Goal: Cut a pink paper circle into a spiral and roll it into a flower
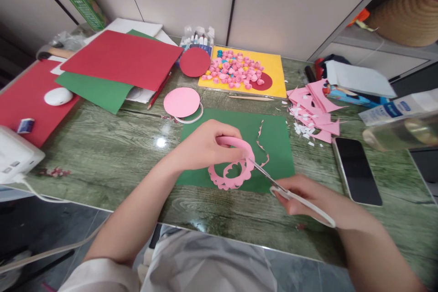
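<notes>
At centre frame, the left hand (201, 146) pinches a pink paper spiral (232, 171) above the green sheet (273, 139). The right hand (308, 198), closed around white-handled scissors (290, 194), is mid-cut on its scalloped edge; continuing seems to call for turning the paper into the blades.

Spiral paper (230, 174): showing pink, scalloped along its edge
Scissors (301, 198): showing white handles
Sheet under the hands (278, 139): showing plain green
Table (112, 155): showing green wood grain
Tray (273, 70): showing yellow, carrying pink rolled roses (232, 70)
Phone (356, 169): showing a black screen
</notes>
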A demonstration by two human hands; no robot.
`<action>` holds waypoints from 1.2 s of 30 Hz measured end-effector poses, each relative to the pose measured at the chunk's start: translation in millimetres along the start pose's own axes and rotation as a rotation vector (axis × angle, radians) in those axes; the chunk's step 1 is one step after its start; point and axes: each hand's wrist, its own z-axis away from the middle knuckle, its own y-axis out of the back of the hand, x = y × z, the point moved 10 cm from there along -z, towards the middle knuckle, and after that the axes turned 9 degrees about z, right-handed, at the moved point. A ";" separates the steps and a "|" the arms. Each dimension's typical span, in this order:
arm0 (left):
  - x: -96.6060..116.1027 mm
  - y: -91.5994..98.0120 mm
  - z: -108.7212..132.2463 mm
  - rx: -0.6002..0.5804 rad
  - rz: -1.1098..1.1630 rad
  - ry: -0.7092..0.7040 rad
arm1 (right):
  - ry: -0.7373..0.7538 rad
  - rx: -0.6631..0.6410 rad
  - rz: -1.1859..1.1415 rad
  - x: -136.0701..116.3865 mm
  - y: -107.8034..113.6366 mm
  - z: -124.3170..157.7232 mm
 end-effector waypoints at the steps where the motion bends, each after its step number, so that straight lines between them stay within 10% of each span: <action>1: -0.8 -1.0 0.2 -0.015 0.016 0.006 | -0.011 -0.009 0.013 1.4 -0.7 0.3; 19: -14.2 -21.2 8.2 -0.228 0.053 0.141 | -0.077 -0.044 0.073 9.3 -3.8 2.2; 36: -6.7 4.2 0.4 0.366 0.243 -0.153 | 0.144 0.098 -0.194 -20.4 6.9 -1.7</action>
